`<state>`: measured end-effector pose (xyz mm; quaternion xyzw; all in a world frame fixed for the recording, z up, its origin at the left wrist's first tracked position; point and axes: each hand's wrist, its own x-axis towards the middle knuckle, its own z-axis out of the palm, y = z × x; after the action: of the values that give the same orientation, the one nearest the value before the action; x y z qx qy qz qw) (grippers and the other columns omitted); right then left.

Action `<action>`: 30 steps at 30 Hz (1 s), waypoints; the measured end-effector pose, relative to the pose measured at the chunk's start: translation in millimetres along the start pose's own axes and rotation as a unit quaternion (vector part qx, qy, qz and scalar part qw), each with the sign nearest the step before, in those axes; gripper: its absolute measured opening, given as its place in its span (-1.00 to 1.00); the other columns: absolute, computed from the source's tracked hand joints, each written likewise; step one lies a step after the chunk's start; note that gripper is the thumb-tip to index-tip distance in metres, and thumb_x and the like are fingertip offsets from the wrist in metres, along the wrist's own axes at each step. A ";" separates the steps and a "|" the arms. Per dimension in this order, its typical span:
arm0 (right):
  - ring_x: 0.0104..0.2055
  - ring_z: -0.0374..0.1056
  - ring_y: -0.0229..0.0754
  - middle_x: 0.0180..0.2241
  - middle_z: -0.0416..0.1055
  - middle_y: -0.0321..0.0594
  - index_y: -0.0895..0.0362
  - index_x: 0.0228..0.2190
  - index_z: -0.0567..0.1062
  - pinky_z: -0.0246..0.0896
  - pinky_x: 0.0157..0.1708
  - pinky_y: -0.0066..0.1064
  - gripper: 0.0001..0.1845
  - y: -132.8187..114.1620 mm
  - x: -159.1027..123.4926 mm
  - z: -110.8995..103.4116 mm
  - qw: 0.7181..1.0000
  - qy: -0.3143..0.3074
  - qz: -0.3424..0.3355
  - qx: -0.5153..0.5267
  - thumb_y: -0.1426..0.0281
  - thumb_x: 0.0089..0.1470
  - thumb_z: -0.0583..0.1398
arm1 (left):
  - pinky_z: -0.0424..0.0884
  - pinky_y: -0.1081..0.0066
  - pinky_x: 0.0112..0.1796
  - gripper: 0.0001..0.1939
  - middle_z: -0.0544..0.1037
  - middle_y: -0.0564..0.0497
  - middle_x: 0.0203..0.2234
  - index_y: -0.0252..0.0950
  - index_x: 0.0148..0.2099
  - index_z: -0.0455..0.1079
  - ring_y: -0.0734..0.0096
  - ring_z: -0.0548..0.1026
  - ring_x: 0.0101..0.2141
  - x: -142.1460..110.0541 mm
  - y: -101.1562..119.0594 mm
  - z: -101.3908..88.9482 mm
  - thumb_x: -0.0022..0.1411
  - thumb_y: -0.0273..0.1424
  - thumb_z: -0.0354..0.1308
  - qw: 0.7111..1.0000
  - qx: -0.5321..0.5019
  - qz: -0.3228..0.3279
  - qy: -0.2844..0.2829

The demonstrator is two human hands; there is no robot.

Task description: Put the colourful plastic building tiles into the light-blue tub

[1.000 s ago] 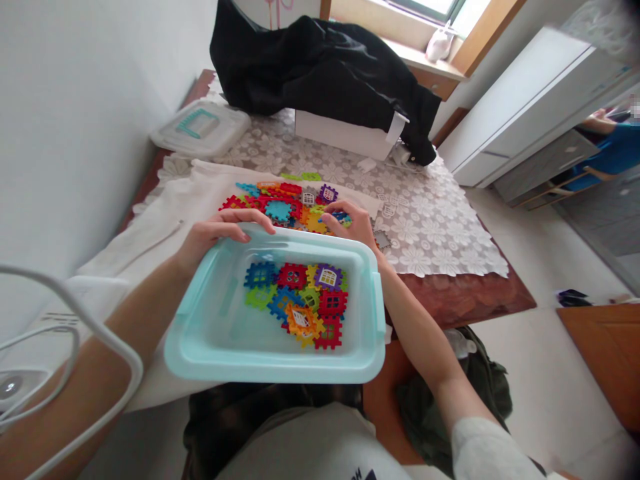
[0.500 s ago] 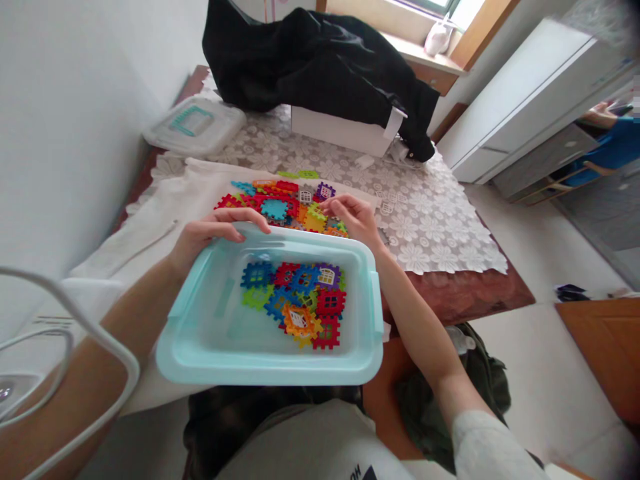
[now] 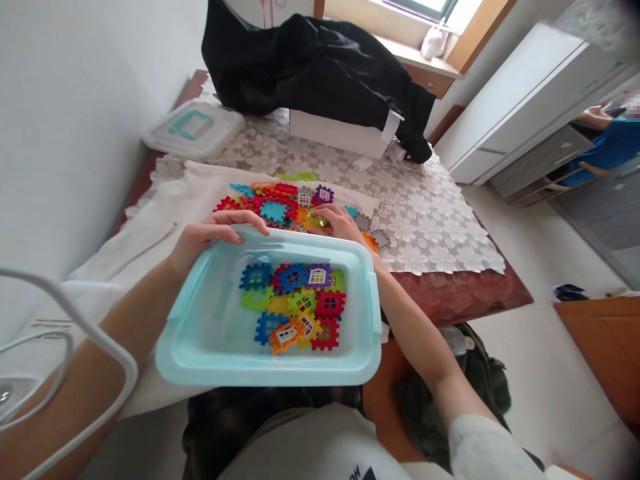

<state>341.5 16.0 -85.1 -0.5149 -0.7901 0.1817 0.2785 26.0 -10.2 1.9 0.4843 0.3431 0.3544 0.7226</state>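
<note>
A light-blue plastic tub [image 3: 210,363] is tilted toward me above the table's near edge. My left hand [image 3: 215,233] grips its far left corner, fingers over the rim. Inside lie several interlocking building pieces, among them a blue piece [image 3: 293,278], a red piece [image 3: 330,303] and an orange window piece [image 3: 287,335]. Beyond the far rim my right hand [image 3: 343,225] has its fingers curled round a yellow-green building piece [image 3: 321,221] at the loose pile; its thumb is mostly hidden. A turquoise piece [image 3: 273,211] and a purple window piece [image 3: 324,194] lie in that pile.
A translucent lid [image 3: 215,130] lies at the table's back left. A black cloth [image 3: 320,67] drapes over a white box [image 3: 340,131] at the back. A white cable [image 3: 107,333] crosses at left. A dark backpack [image 3: 435,407] stands right, below the table. Another person's blue clothing [image 3: 610,150] shows far right.
My right hand has moved slightly left and down, its fingers curling over the pile. Pieces in the tub have shifted, with an orange window piece now nearer the front. My left hand stays put.
</note>
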 end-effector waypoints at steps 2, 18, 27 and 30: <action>0.47 0.44 0.23 0.41 0.56 0.09 0.03 0.17 0.70 0.29 0.52 0.12 -0.61 2.0 -0.3 2.4 1.000 0.000 0.010 0.012 0.21 0.39 0.43 | 0.63 0.51 -0.47 -0.73 0.80 -0.06 -0.37 -0.33 -0.25 0.83 0.31 0.67 -0.47 -0.2 1.6 0.4 -0.01 -0.53 0.36 1.000 0.003 0.004 -0.004; -0.07 0.66 -0.04 -0.12 0.73 -0.20 -0.04 -0.07 0.60 0.61 0.10 -0.16 -0.54 13.3 13.1 2.9 0.913 0.197 0.059 0.353 -0.06 0.20 0.47 | 0.63 0.49 -0.39 -0.74 0.81 -0.09 -0.32 -0.34 -0.21 0.83 0.28 0.67 -0.39 -0.7 0.7 -4.5 0.04 -0.54 0.38 1.000 0.006 -0.002 -0.010; 0.02 0.72 0.03 -0.03 0.77 -0.14 -0.06 -0.15 0.67 0.68 0.05 -0.08 -0.32 -21.4 -2.7 -23.3 0.871 0.018 0.017 0.491 -0.38 0.13 0.45 | 0.62 0.50 -0.39 -0.74 0.80 -0.06 -0.35 -0.28 -0.19 0.85 0.30 0.68 -0.40 -3.5 -0.8 -7.3 0.05 -0.51 0.41 1.000 -0.003 -0.021 -0.010; 0.17 0.68 0.07 0.09 0.76 -0.07 -0.05 -0.23 0.71 0.64 0.18 -0.01 -0.18 -21.8 -1.1 -23.0 0.895 0.049 0.017 0.442 -0.51 0.29 0.17 | 0.63 0.49 -0.41 -0.74 0.80 -0.07 -0.37 -0.30 -0.19 0.85 0.28 0.69 -0.43 -3.6 -0.5 -7.5 0.05 -0.51 0.41 1.000 0.000 -0.025 -0.007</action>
<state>340.7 6.2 -54.9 -0.3599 -0.6047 0.4915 0.5131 17.9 -10.0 -0.2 0.4783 0.3500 0.3325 0.7336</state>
